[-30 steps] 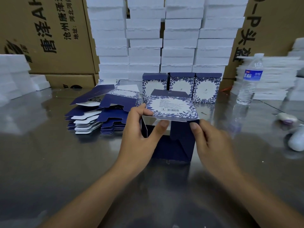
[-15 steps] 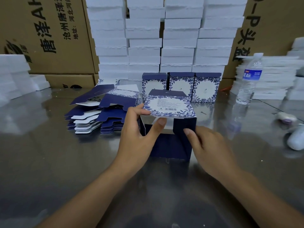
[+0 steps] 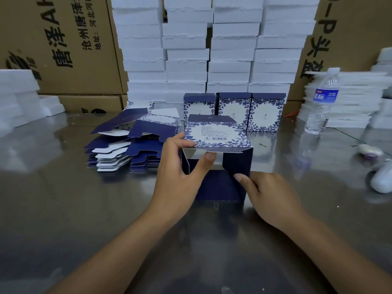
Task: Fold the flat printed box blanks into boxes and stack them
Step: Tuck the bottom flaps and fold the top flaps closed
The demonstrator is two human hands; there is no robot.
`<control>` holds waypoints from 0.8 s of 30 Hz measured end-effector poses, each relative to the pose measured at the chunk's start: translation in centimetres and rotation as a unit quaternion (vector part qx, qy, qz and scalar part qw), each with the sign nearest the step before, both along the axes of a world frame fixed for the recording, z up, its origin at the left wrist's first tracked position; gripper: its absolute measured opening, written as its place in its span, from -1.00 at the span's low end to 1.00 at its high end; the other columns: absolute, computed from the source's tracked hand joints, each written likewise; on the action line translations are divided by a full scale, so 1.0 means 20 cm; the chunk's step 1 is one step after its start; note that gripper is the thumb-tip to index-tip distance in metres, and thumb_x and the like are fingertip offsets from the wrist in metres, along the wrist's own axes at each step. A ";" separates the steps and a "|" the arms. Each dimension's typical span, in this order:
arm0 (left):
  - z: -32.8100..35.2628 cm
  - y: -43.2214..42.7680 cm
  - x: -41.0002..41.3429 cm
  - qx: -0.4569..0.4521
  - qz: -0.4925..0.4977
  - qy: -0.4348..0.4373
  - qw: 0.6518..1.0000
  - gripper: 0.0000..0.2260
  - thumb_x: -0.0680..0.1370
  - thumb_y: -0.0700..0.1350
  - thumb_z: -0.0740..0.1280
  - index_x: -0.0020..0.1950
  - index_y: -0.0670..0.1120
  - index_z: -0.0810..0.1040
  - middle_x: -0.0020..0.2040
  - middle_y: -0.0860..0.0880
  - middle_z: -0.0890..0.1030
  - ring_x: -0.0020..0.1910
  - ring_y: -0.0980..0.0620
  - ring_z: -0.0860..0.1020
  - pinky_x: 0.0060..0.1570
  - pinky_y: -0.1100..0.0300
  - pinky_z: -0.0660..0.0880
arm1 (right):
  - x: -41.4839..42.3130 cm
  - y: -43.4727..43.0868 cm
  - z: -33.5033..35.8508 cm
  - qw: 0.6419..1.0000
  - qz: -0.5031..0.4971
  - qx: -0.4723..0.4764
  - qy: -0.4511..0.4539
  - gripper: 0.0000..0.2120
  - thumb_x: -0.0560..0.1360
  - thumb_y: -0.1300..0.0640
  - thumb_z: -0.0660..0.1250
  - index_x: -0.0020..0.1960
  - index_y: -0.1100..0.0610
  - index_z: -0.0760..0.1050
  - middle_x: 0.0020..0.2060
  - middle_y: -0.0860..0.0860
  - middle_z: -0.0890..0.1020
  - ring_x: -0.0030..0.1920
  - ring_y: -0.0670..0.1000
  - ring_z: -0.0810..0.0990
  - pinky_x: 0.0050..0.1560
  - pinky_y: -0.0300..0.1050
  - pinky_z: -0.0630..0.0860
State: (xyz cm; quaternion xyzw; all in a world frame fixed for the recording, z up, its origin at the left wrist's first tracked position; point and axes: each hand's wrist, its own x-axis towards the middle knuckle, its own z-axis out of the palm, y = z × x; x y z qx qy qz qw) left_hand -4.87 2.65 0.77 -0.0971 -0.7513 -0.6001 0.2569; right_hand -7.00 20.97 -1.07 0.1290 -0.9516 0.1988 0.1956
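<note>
Head view: on the shiny counter (image 3: 63,209) the left hand (image 3: 180,172) grips the half-formed box (image 3: 216,134). Its thumb lies on top of the printed barcode panel and a finger sits under that panel's near edge, pinching it. The box lies on its side with its open end toward the person, showing the white inside, and a navy flap is laid flat on the counter between the two hands. The right hand (image 3: 269,198) holds nothing; one straight fingertip presses the navy side flap at the box's right edge, and its other fingers are hidden.

Just left of the left hand lies a fanned pile of flat blanks (image 3: 112,149), navy and white. Beyond both hands three folded boxes (image 3: 233,111) stand upright in a touching row, against tall stacks of white foam trays (image 3: 191,60). Well to the right of the right hand stands a water bottle (image 3: 322,102). Brown cartons (image 3: 74,49) fill the back.
</note>
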 end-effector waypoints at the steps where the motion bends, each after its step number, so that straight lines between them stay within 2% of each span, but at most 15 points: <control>1: 0.00 0.00 0.00 -0.002 -0.002 0.001 1.000 -0.59 0.27 0.40 0.27 -0.02 0.22 0.36 0.26 0.39 0.32 0.34 0.31 0.30 0.29 0.14 0.28 | 0.00 0.00 0.00 1.000 -0.009 0.003 0.002 -0.55 0.58 -0.18 0.02 -0.39 0.05 0.26 -0.46 -0.05 0.39 -0.35 0.08 0.39 -0.46 -0.18 0.18; 5: -0.01 0.00 0.00 0.002 0.002 0.003 1.000 -0.60 0.27 0.39 0.27 -0.03 0.23 0.36 0.26 0.39 0.33 0.33 0.33 0.30 0.27 0.17 0.27 | -0.01 -0.01 0.01 1.000 -0.008 -0.004 -0.007 -0.54 0.57 -0.18 0.05 -0.42 0.04 0.23 -0.48 -0.04 0.37 -0.36 0.10 0.38 -0.46 -0.14 0.17; 10: 0.00 -0.01 -0.01 0.005 0.003 -0.001 1.000 -0.58 0.28 0.44 0.28 -0.02 0.22 0.36 0.25 0.41 0.31 0.35 0.27 0.31 0.33 0.08 0.29 | 0.00 0.01 0.01 0.998 0.007 0.022 -0.061 -0.55 0.57 -0.20 0.05 -0.36 0.06 0.33 -0.44 -0.06 0.43 -0.36 0.01 0.44 -0.40 -0.13 0.27; 15: -0.01 0.00 -0.01 0.003 -0.004 0.004 1.000 -0.64 0.30 0.38 0.28 -0.04 0.25 0.36 0.23 0.42 0.31 0.35 0.32 0.28 0.32 0.09 0.28 | -0.01 -0.01 0.01 0.997 -0.021 0.056 -0.051 -0.56 0.59 -0.17 0.01 -0.36 0.04 0.27 -0.41 -0.07 0.40 -0.35 0.03 0.38 -0.45 -0.21 0.17; 17: -0.01 0.00 -0.02 0.011 0.004 0.003 1.000 -0.61 0.29 0.42 0.30 -0.04 0.23 0.36 0.24 0.40 0.33 0.35 0.30 0.29 0.33 0.06 0.29 | -0.01 -0.01 0.01 0.997 -0.014 0.059 -0.057 -0.57 0.59 -0.18 0.01 -0.33 0.04 0.29 -0.39 -0.06 0.40 -0.31 0.05 0.41 -0.42 -0.15 0.24; 20: 0.01 -0.01 -0.02 0.044 0.008 -0.006 0.999 -0.54 0.21 0.44 0.28 -0.05 0.20 0.38 0.25 0.37 0.35 0.33 0.23 0.36 0.32 0.07 0.34 | 0.00 0.01 0.01 0.993 0.009 0.087 -0.076 -0.60 0.59 -0.18 0.03 -0.21 0.07 0.40 -0.31 -0.03 0.43 -0.17 0.06 0.44 -0.26 -0.07 0.35; 24: 0.01 0.00 -0.03 0.073 0.002 -0.001 0.997 -0.54 0.21 0.42 0.31 -0.06 0.17 0.40 0.29 0.28 0.39 0.30 0.13 0.42 0.29 0.09 0.37 | 0.00 0.00 0.01 0.991 -0.001 0.099 -0.090 -0.65 0.62 -0.11 0.02 -0.31 -0.04 0.23 -0.32 -0.09 0.30 -0.23 0.00 0.31 -0.23 -0.09 0.25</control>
